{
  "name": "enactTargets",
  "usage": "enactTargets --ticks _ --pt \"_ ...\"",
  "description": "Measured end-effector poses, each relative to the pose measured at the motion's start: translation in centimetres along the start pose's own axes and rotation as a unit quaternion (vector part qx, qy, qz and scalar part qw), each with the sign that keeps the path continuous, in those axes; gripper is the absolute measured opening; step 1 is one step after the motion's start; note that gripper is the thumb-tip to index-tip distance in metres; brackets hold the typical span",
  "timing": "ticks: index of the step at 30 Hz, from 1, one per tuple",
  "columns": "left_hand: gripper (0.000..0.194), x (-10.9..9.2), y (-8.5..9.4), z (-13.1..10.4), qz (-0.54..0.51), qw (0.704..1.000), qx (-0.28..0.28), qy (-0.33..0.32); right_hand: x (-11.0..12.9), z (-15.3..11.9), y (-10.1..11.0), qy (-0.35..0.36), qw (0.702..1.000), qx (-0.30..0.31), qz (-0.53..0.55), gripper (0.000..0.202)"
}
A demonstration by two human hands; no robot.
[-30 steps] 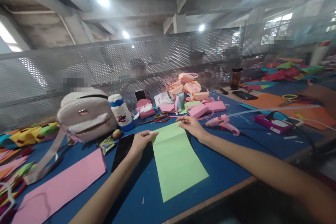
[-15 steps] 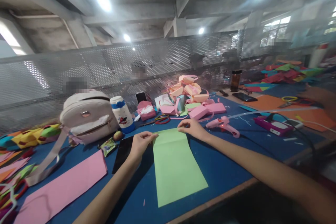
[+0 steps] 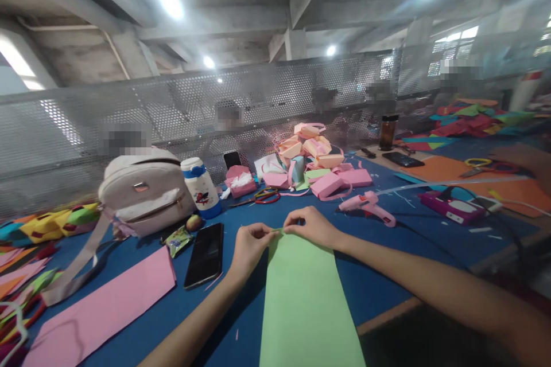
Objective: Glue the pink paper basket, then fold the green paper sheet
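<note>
A light green sheet of paper (image 3: 306,304) runs from the middle of the table toward me, its near end cut off by the bottom of the view. My left hand (image 3: 255,245) pinches its far left corner between thumb and fingers. Close beside it, my right hand (image 3: 310,228) is closed on the same far edge, the fingertips of both hands nearly meeting. A black phone (image 3: 205,255) lies left of my left hand. To the right of my right hand rests a pink glue gun (image 3: 368,207).
Pink paper (image 3: 107,304) lies at the left, below a white backpack (image 3: 144,192) and a bottle (image 3: 201,186). Red-handled scissors (image 3: 264,195) and a heap of folded paper pieces (image 3: 316,155) are at the back. A purple device (image 3: 451,206) with cables sits right.
The green sheet has come nearer to me and its near end has left the view. Both hands have moved closer together along its far edge. More of the phone shows now.
</note>
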State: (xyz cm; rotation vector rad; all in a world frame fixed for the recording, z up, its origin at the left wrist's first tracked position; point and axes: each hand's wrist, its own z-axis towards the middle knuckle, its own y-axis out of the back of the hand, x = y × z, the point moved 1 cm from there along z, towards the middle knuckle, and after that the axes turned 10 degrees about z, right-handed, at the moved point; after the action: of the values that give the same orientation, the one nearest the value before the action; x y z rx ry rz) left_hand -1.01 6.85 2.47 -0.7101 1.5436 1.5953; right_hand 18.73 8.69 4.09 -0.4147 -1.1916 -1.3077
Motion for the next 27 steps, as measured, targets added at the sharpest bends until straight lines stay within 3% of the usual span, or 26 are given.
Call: enactTargets --ticks 9,15,21,27 --pt "0.021 0.9 0.0 0.3 -0.019 0.999 0.004 0.033 -0.7 0.9 0.9 0.0 0.998 -0.056 0.025 0.01" --pt "0.02 1.0 -0.2 0.3 -0.018 0.999 0.032 0.034 -0.7 0.7 1.2 0.001 1.0 -0.021 0.012 0.008" --pt "0.019 0.6 -1.0 -0.2 -0.004 0.998 0.059 0.007 0.3 -0.3 0.1 0.006 0.999 0.015 0.031 0.006" --pt "0.019 0.6 -1.2 -0.2 -0.003 0.998 0.067 0.008 0.5 -0.1 -0.2 0.008 0.999 -0.009 0.052 0.013"
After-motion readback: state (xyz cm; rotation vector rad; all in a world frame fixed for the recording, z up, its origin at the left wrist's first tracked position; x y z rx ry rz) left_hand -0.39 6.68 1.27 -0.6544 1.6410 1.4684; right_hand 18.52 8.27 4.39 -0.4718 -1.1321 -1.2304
